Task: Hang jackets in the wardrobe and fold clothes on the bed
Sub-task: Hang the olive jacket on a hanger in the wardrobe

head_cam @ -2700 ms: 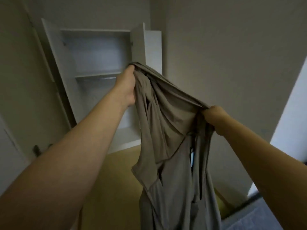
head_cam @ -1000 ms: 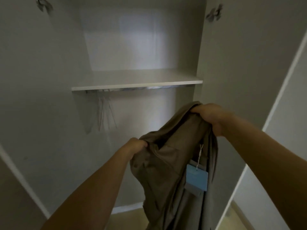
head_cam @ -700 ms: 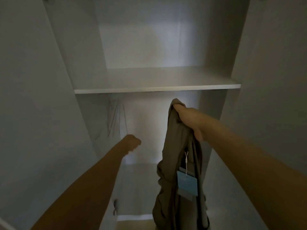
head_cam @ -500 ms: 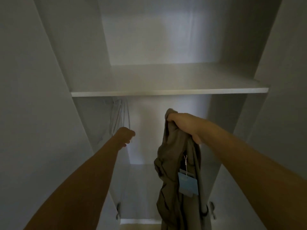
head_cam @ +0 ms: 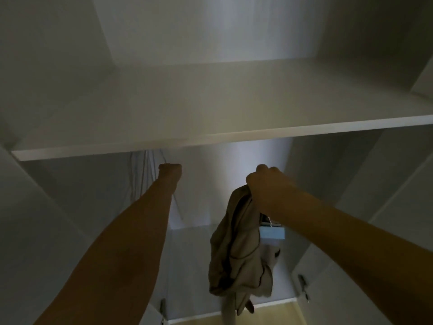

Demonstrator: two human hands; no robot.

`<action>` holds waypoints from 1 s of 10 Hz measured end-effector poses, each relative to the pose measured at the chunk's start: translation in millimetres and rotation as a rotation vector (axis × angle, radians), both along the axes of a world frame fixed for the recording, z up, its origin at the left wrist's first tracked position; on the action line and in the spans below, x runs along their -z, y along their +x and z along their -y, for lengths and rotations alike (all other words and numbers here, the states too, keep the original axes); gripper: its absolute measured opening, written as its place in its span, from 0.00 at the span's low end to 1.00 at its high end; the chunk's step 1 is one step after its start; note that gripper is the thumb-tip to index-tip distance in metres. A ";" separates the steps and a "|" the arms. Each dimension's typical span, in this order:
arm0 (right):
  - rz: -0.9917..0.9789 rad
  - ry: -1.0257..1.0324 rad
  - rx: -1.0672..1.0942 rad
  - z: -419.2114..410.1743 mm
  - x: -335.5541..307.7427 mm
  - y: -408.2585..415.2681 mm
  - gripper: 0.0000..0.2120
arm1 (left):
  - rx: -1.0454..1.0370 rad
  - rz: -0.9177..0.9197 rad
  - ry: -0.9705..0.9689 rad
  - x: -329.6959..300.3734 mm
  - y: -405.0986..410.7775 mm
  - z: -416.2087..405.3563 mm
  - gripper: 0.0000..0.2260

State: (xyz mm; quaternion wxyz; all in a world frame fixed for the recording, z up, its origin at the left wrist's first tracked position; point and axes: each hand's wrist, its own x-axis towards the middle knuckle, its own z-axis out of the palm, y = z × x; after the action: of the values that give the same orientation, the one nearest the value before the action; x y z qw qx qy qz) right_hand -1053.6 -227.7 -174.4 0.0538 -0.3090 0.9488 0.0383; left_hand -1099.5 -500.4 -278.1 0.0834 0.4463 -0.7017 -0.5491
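Wardrobe (head_cam: 70, 231): white, doors open, fills whole view; dim inside, pale light patch on back wall between the two arms.
Shelf (head_cam: 210, 106): white board across full width, upper half of view, front edge tilted in frame. Bare top.
Lower compartment: below shelf; both arms reach up into it from bottom of frame.
Jacket (head_cam: 241, 249): olive/khaki, bunched up, hangs limp from R hand inside lower compartment, right of centre. Not on a hanger; lower end drops toward wardrobe base, touching nothing else that I can see.
Right hand (head_cam: 267, 186): fingers curled tight round top of jacket, fist just under shelf edge; knuckles up, fabric spills out below palm.
Left hand (head_cam: 170, 171): raised just under shelf front edge, left of centre, fingers curled into a fist. Sits right at the hangers; looks closed on a wire, but too dark/blurred to be sure of the grip.
Hangers (head_cam: 145, 174): thin wire ones, several, hanging under shelf just left of L hand; one wire runs down beside L forearm.
Tag (head_cam: 273, 233): light blue card on a white string, dangles from jacket just below R wrist.
Hinges (head_cam: 303, 285): metal, low on both door sides.
Floor (head_cam: 276, 315): yellowish strip at bottom.
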 end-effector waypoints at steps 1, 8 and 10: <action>-0.046 -0.094 0.043 0.4 6.2 -11.3 0.10 | -0.128 -0.140 -0.030 -4.1 0.6 1.1 0.19; 0.939 -1.264 0.928 -61.2 43.6 -49.7 0.13 | 0.210 0.009 -0.603 -67.2 243.4 -159.4 0.16; 0.870 -1.319 0.801 -86.5 54.5 -45.9 0.18 | 0.325 -0.063 -0.535 -117.9 300.2 -225.5 0.16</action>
State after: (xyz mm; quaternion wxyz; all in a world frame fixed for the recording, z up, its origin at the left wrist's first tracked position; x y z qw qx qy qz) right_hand -1099.5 -141.2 -228.9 0.2301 0.0913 0.7100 -0.6592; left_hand -799.2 -274.9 -160.2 0.1309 0.2734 -0.8805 -0.3645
